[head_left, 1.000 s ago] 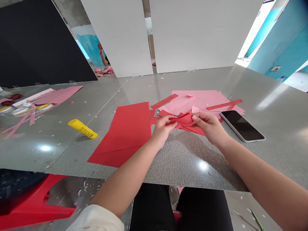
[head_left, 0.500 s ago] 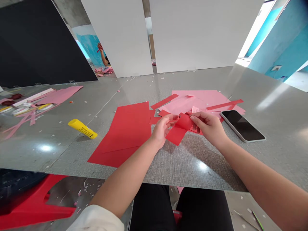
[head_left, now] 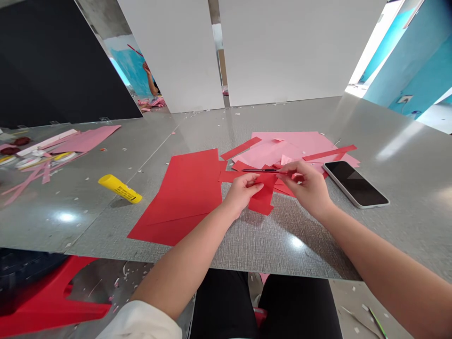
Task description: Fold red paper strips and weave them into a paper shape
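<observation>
Above the near part of the table, my left hand (head_left: 245, 190) pinches a small piece of red paper (head_left: 263, 200) at its left edge, thumb on top. My right hand (head_left: 305, 181) grips the same piece by its upper right corner between thumb and fingers. The paper hangs tilted toward me, with a small tab at its lower right corner. Just beyond its top edge shows a thin dark pen-like stick (head_left: 259, 170); whether it lies on the scraps or touches my right fingertips I cannot tell. Left of my hands lies a large red sheet (head_left: 190, 183).
A yellow glue stick (head_left: 120, 188) lies at the left. Pink sheets (head_left: 303, 140) and red strips (head_left: 330, 153) spread behind my hands, beside a phone (head_left: 356, 183). More pink paper (head_left: 88, 140) lies far left. White boards (head_left: 300, 52) stand at the back; another person's hand (head_left: 147, 70) shows past them.
My left thumb has come down onto the red piece, which has turned and flattened somewhat. The dark stick behind it has come into fuller view. The other person's hand now shows a red strip raised.
</observation>
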{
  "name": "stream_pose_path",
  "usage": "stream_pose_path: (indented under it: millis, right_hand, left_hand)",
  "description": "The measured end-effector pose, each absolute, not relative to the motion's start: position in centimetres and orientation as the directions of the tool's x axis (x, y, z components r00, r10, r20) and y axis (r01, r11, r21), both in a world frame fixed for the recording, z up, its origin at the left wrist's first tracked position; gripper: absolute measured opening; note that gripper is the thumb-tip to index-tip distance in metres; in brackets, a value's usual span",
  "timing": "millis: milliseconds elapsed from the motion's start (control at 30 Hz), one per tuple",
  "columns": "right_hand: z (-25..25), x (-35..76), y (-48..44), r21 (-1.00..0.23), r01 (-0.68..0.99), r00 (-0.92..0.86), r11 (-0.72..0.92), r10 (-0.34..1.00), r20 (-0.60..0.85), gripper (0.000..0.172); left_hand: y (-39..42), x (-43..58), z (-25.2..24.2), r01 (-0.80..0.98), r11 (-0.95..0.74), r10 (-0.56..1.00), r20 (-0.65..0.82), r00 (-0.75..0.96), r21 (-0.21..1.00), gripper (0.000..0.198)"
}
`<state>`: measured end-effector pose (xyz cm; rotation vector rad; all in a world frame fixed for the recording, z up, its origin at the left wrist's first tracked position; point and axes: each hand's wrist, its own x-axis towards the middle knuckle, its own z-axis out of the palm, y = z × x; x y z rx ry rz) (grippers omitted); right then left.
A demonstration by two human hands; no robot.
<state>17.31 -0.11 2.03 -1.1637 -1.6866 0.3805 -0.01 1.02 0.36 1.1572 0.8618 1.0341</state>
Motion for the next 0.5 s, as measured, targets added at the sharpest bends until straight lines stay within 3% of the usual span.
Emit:
stream_pose_path:
  millis: [167,300,400,500]
  right_hand:
    - [1.5,17.3,0.0,-0.358,0.637,-0.305,0.683,0.649,0.697,0.019]
    - [1.0,17.3,0.2,-0.268,0.641,-0.389,0.719,0.605,0.695,0.025]
    - [0.9,17.1,0.0,-0.294,0.614,-0.423,0.732,0.620,0.661,0.028]
    - [1.1,16.7,-0.3,-0.550,0.511,-0.332,0.661,0.741,0.583,0.023]
  left_hand:
    - [1.3,-0.2,0.7,-0.306,0.163,0.959,-0.077,0.274,0.938,0.018]
    - [1.2,-0.3,1.2,-0.360,0.159,0.955,-0.051,0.292,0.919,0.024]
    - [1.1,-0.3,1.2,-0.319,0.106,0.960,-0.013,0.280,0.942,0.027]
    - [1.3,-0.3,0.8,-0.239,0.018,0.980,0.030,0.196,0.971,0.027]
